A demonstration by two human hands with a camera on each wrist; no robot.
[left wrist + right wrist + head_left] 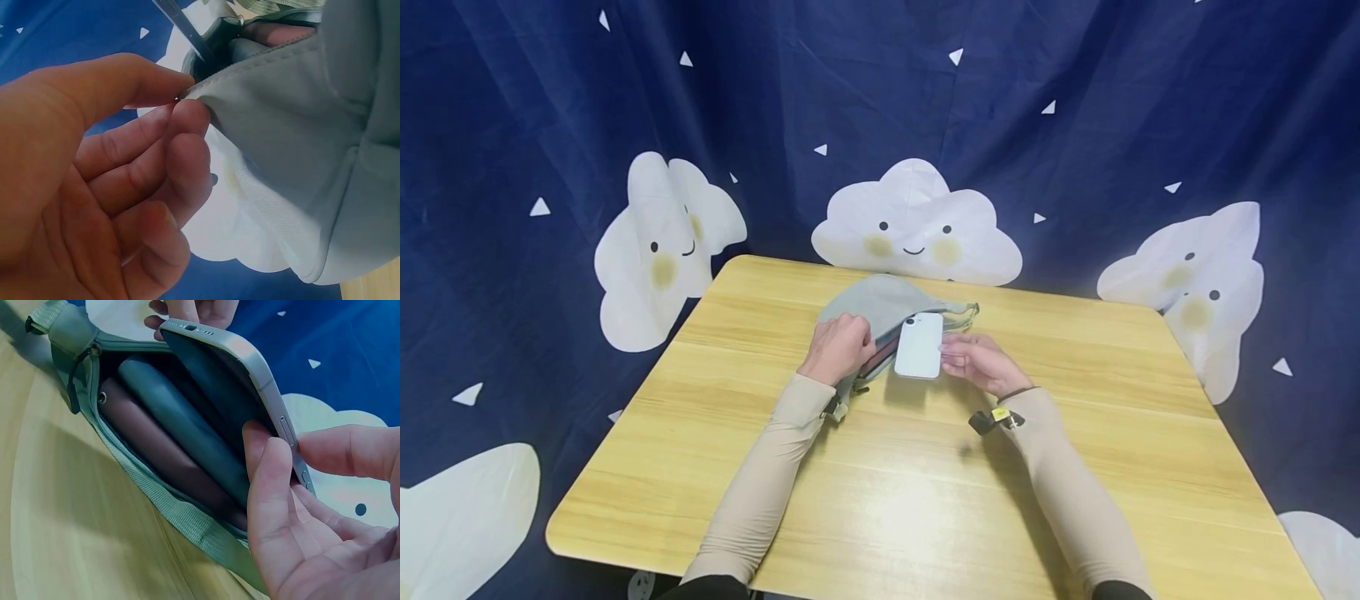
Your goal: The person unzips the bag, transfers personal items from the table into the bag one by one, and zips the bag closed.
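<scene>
The left hand (838,346) pinches the rim of a grey zippered waist bag (876,302) between thumb and forefinger, holding the mouth apart. The right hand (985,364) grips a white smartphone (917,350) by one long side, thumb against fingers. The phone is tilted at the bag's mouth, its camera back toward the head view; how far it reaches inside, I cannot tell. Within the bag lie a maroon item (156,440) and a teal item (178,403), side by side. The bag rests near the middle of the wooden table's (865,500) far edge, before a blue cloud-print curtain (880,92).
</scene>
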